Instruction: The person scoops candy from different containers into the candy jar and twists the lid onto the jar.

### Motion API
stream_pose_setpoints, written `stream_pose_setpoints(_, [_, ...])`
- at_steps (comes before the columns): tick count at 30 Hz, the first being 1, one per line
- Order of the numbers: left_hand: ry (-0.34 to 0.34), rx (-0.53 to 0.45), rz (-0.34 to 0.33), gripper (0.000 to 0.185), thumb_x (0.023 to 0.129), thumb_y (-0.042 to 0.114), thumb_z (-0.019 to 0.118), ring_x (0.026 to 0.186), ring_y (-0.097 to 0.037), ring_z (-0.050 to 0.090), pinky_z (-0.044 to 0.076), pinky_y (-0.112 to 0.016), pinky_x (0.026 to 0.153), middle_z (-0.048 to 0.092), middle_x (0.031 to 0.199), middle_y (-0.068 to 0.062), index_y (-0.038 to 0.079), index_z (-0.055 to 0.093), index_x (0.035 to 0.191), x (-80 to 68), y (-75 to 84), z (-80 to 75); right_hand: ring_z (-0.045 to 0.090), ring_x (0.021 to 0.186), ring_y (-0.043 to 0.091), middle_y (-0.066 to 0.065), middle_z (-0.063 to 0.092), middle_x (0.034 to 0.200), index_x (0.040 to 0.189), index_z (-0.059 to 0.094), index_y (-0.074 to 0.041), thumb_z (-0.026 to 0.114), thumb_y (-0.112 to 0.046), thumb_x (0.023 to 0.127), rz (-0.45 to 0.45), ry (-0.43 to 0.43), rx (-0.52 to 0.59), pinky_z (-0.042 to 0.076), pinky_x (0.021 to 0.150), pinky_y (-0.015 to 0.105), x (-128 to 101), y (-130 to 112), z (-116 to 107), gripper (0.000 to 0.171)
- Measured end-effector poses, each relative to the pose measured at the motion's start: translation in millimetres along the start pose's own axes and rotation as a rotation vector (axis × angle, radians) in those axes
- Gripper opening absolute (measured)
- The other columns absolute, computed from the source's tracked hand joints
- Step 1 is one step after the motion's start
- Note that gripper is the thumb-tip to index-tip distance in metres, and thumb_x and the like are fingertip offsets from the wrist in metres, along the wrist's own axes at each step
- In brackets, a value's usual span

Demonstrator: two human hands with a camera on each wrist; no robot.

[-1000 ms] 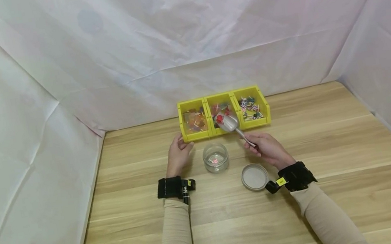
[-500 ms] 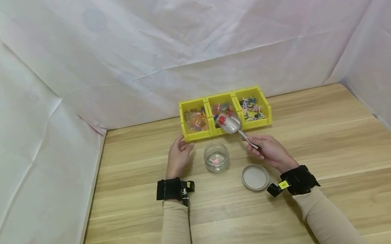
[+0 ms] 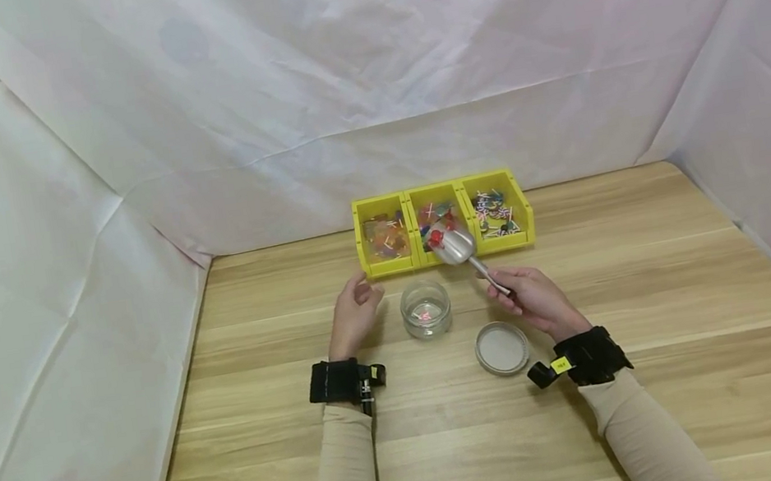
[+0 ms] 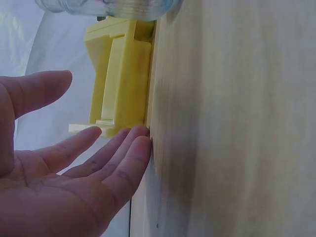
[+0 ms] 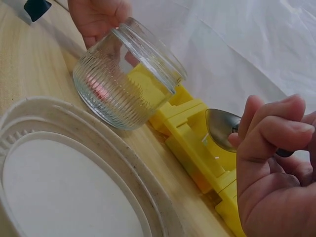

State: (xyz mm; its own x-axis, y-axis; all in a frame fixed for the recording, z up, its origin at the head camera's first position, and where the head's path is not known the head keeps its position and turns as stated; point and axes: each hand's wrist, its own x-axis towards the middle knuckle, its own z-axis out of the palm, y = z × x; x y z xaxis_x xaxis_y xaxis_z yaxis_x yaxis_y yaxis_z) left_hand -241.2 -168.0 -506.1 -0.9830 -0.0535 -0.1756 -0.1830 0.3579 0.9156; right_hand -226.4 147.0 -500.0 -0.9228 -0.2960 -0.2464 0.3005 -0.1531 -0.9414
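My right hand (image 3: pixel 537 301) grips a metal scoop (image 3: pixel 457 245) by its handle; red pieces (image 3: pixel 436 239) lie in the scoop's bowl, over the middle bin. My left hand (image 3: pixel 354 316) stays just in front of the left bin's near corner, its fingers extended and thumb apart in the left wrist view, holding nothing. Between the hands stands a lidless glass jar (image 3: pixel 426 311) with a few small pinkish bits at the bottom. Three joined yellow bins (image 3: pixel 389 267) contain small colourful pieces, many with white sticks like tiny lollipops.
A round lid (image 3: pixel 502 348) lies on the wooden table (image 3: pixel 455 454), right of the jar and near the right wrist. White cloth (image 3: pixel 360 70) hangs behind the bins and along both sides.
My left hand has drawn back slightly from the left bin's corner. The scoop has shifted a little toward me and to the right, still over the middle bin.
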Motion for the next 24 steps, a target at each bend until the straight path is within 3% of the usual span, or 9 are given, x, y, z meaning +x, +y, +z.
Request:
stream_pose_setpoints(13, [-0.036,0.026,0.032,0.055,0.098,0.029,0.063,0.13,-0.033,0.052,0.044,-0.05,0.107,0.055,0.14,-0.015,0.012,0.044,0.147,-10.4,4.9,5.8,0.044,0.054,0.0,-0.005,0.061,0.073,0.132,0.052,0.01,0.047,-0.027,0.106,0.001,-0.025,0.012,0.033,0.042,0.013,-4.5,0.0,-1.3,0.045])
stream_pose_setpoints(20, [-0.069,0.006,0.058,0.054,0.098,0.027,0.062,0.129,-0.034,0.051,0.042,-0.052,0.108,0.055,0.139,-0.017,0.011,0.045,0.146,-16.1,7.9,9.6,0.044,0.053,0.0,-0.004,0.061,0.073,0.113,0.068,-0.009,0.049,-0.026,0.105,-0.003,-0.056,0.06,0.033,0.041,0.012,-9.3,-1.6,-0.3,0.027])
stream_pose_setpoints(24, [-0.09,-0.005,0.069,0.053,0.098,0.027,0.062,0.13,-0.035,0.051,0.042,-0.052,0.109,0.054,0.14,-0.017,0.01,0.046,0.146,-20.1,8.0,12.3,0.044,0.053,0.001,-0.004,0.062,0.074,0.11,0.07,-0.012,0.05,-0.026,0.105,-0.004,-0.064,0.056,0.033,0.041,0.012,-11.9,-1.0,0.1,0.025])
